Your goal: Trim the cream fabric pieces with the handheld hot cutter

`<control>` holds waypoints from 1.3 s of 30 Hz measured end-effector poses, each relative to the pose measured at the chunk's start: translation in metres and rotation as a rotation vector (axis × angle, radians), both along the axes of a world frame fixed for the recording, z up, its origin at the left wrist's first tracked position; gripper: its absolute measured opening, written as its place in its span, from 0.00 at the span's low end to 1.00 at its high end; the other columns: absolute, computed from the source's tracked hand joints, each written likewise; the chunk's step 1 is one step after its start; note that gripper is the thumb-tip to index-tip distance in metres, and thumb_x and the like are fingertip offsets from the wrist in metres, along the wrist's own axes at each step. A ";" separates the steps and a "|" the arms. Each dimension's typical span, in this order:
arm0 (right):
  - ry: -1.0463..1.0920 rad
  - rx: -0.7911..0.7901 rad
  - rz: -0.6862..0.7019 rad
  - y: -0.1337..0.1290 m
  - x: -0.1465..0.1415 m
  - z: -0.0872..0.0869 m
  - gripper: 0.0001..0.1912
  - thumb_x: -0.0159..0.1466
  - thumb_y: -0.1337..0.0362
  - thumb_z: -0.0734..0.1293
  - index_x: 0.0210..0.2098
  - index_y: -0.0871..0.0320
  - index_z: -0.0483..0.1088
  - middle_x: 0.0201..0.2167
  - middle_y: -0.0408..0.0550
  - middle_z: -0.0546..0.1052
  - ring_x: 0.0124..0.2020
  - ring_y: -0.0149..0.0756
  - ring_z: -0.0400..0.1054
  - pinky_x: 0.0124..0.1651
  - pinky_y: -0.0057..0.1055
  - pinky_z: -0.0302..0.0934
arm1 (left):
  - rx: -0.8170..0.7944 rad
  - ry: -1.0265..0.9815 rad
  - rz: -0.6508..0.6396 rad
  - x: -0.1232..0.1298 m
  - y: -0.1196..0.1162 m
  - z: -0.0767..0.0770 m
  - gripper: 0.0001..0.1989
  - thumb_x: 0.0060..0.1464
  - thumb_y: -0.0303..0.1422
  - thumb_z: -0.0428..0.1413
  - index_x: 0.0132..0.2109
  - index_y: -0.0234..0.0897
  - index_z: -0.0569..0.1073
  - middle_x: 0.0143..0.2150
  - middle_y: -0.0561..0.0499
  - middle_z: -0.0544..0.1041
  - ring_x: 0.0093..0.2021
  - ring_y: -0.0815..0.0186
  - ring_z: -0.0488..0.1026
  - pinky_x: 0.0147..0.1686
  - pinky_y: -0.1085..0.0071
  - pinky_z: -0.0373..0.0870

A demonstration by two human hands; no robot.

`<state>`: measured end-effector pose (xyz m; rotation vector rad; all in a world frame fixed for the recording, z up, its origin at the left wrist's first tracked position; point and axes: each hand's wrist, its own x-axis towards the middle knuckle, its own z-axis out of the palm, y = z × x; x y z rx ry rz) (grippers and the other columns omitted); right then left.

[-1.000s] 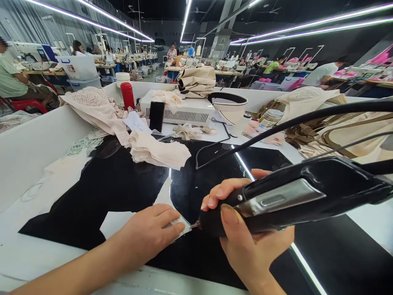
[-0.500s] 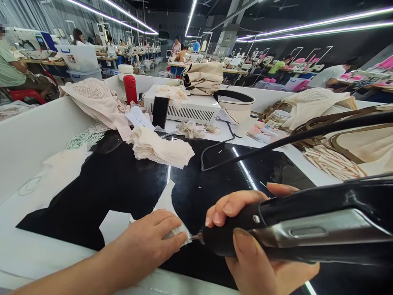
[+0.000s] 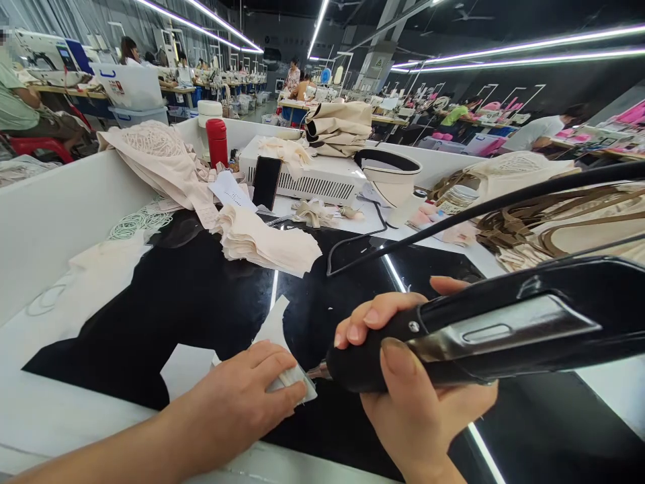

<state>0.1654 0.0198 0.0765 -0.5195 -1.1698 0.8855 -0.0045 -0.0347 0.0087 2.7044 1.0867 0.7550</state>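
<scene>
My left hand (image 3: pixel 244 393) bends its fingers over a small white cut piece of fabric (image 3: pixel 275 326), holding it down on the glossy black board (image 3: pixel 201 296). Its narrow end points away from me; the rest is partly under my fingers. My right hand (image 3: pixel 420 410) is wrapped around a black corded handheld tool (image 3: pixel 508 336) with a silver side lever. The tool's thin metal tip (image 3: pixel 318 371) is at the right edge of the fabric, close to my left fingertips. Whether the tip touches the cloth, I cannot tell. A white sheet (image 3: pixel 186 370) lies beside my left wrist.
A stack of cream fabric pieces (image 3: pixel 269 242) lies beyond my hands. Behind it are a phone (image 3: pixel 266 183), a white vented box (image 3: pixel 317 185) and a red bottle (image 3: pixel 216 142). The tool's black cable (image 3: pixel 453 218) arches across the right side. White walls (image 3: pixel 50 202) edge the table.
My right hand has tipped the tool, its rear end rising and shifting left. The tip has moved slightly up along the fabric's edge. My left hand has hardly moved.
</scene>
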 end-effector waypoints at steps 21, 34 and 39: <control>0.001 0.016 -0.013 0.011 -0.011 0.001 0.22 0.60 0.64 0.78 0.51 0.46 0.71 0.30 0.40 0.75 0.23 0.34 0.70 0.23 0.33 0.70 | 0.079 -0.020 0.064 0.002 0.001 -0.003 0.07 0.66 0.26 0.56 0.50 0.37 0.75 0.51 0.41 0.73 0.57 0.56 0.73 0.57 0.56 0.78; -0.033 -0.003 0.021 0.004 -0.011 -0.001 0.22 0.62 0.65 0.76 0.53 0.47 0.69 0.31 0.40 0.75 0.24 0.34 0.71 0.25 0.33 0.72 | 0.185 0.082 0.108 0.010 -0.021 -0.009 0.21 0.65 0.42 0.60 0.59 0.34 0.71 0.55 0.38 0.77 0.59 0.51 0.73 0.59 0.54 0.75; -0.033 0.029 0.039 0.000 -0.008 -0.001 0.22 0.62 0.65 0.76 0.53 0.47 0.70 0.31 0.41 0.75 0.24 0.34 0.71 0.23 0.32 0.71 | 0.194 0.038 0.097 -0.003 -0.017 0.006 0.11 0.70 0.25 0.50 0.54 0.29 0.74 0.49 0.41 0.79 0.56 0.58 0.75 0.61 0.60 0.74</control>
